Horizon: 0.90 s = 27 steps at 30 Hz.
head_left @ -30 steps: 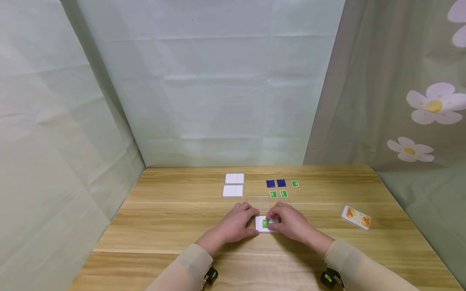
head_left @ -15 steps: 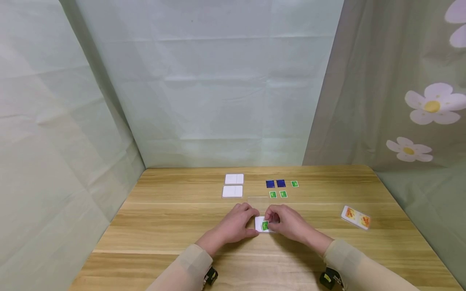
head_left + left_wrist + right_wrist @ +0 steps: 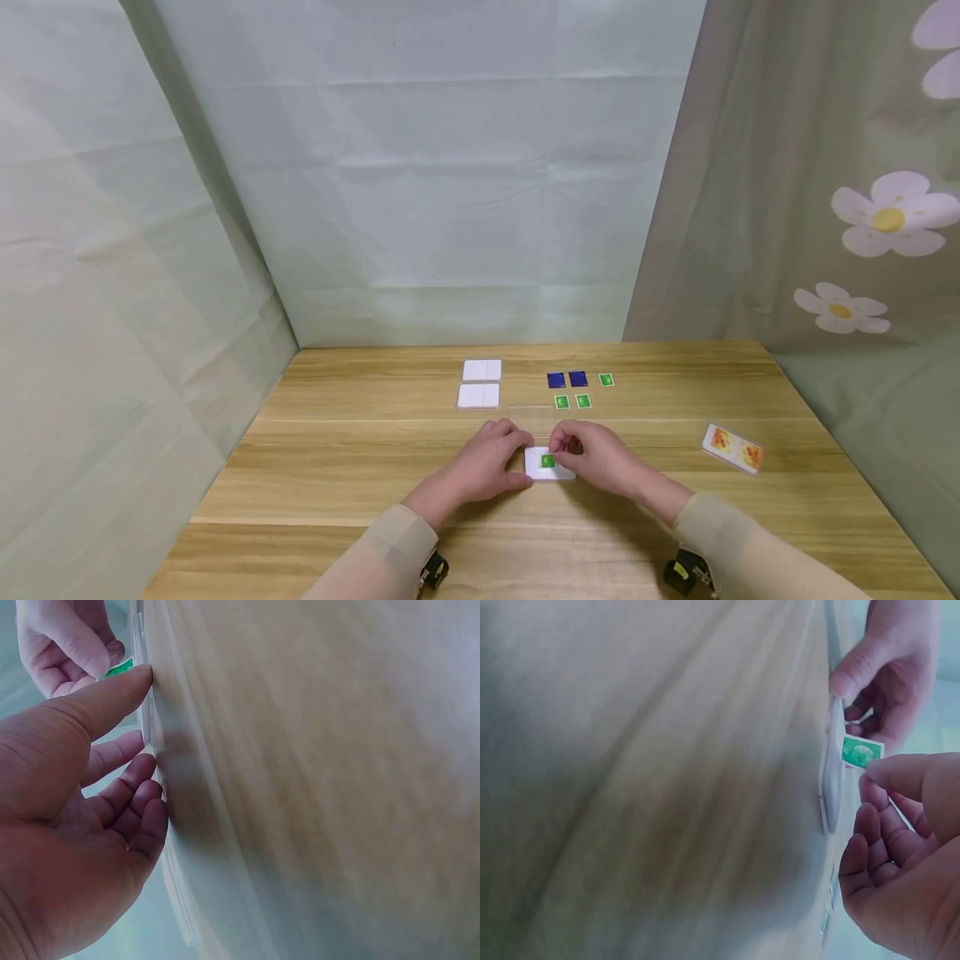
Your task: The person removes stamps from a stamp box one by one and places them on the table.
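Observation:
In the head view my left hand (image 3: 486, 460) holds the left end of a small white card (image 3: 534, 465), thumb at its near edge and a finger at its far edge. The card lies flat on the wooden table. My right hand (image 3: 597, 454) pinches a small green stamp (image 3: 861, 751) with a white border between thumb and forefinger. The right wrist view has the stamp tilted up, its lower corner close over the card. Just behind the card is a clear plastic cover (image 3: 531, 414), partly hidden by the fingers.
Two white cards in clear cases, one nearer (image 3: 478, 396) and one farther (image 3: 482, 370), lie at the back left. Two dark blue squares (image 3: 556, 380) and several green stamps (image 3: 583, 401) lie back right. A case with two orange pictures (image 3: 733, 448) sits far right. Cloth walls surround the table.
The green stamp has shifted slightly over the card, first nearer me, then back away. The right hand has drawn a little to the right, uncovering the card's right end. The left hand stays put.

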### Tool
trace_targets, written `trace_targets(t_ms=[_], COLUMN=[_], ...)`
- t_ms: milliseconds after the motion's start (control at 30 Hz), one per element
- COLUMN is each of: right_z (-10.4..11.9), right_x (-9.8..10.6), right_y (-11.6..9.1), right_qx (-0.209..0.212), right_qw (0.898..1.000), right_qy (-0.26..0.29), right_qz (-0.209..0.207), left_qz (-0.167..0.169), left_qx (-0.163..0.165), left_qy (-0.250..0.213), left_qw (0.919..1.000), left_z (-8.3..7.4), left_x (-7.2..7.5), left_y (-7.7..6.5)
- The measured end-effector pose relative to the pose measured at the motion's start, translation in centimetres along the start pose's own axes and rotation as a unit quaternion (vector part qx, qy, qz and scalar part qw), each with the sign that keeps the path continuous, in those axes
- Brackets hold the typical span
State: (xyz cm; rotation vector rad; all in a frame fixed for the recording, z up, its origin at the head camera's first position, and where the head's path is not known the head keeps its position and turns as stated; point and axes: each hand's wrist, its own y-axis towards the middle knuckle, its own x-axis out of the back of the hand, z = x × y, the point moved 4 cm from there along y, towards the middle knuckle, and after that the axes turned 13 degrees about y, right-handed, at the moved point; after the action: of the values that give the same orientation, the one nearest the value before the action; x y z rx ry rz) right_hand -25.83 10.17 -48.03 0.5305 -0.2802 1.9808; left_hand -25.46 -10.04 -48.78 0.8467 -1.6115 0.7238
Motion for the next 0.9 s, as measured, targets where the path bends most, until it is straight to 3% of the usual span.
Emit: trace_targets(t_ms=[200,700,900], right_z=[0.1,-0.8,-1.8], right_x=[1.7,8.1,10.7], right_y=[0.0,0.8,1.7], right_qx=[0.011,-0.034,-0.021], right_qw=[1.000,0.997,0.996], right_qy=[0.009,0.007,0.012], right_qz=[-0.013,-0.071,-0.081], left_qz=[-0.004,0.002,0.003], left_qx=[-0.003,0.001,0.001], left_qy=[0.001,0.001,0.002], left_qw=[1.0000,1.0000,1.0000], left_z=[0.0,0.0,-0.1], left_x=[0.0,0.1,0.2], left_y=[0.0,-0.2,-0.2])
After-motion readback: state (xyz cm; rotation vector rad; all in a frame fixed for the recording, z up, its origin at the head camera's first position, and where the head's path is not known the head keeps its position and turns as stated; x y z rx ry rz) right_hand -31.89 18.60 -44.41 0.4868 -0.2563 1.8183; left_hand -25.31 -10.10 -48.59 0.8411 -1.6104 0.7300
